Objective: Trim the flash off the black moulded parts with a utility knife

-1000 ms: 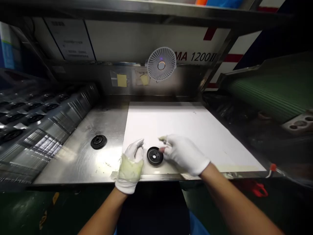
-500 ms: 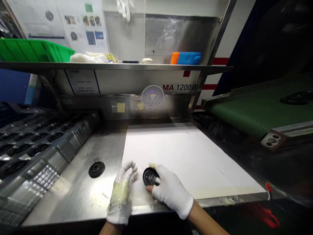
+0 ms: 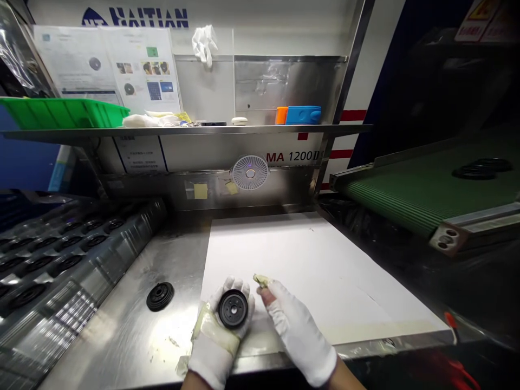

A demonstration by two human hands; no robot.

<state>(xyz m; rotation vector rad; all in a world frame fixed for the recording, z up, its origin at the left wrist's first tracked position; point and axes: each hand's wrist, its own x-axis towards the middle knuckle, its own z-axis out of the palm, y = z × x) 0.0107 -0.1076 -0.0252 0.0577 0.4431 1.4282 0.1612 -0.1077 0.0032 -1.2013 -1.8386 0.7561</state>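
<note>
One black disc (image 3: 232,309), on the white sheet (image 3: 317,260) half a second ago under the right hand (image 3: 297,330), now sits lower centre in the left hand (image 3: 217,338), grip pinching its rim. Right grip loosely spread, empty. Tray (image 3: 122,254) at left holds rows of discs; green bin (image 3: 60,112) contents hidden.

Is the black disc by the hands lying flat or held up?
Held up: the left hand cradles the black disc in its upturned fingers.

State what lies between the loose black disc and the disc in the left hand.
Head view: only bare steel bench separates the loose black disc from the left hand gripping the second disc.
</note>
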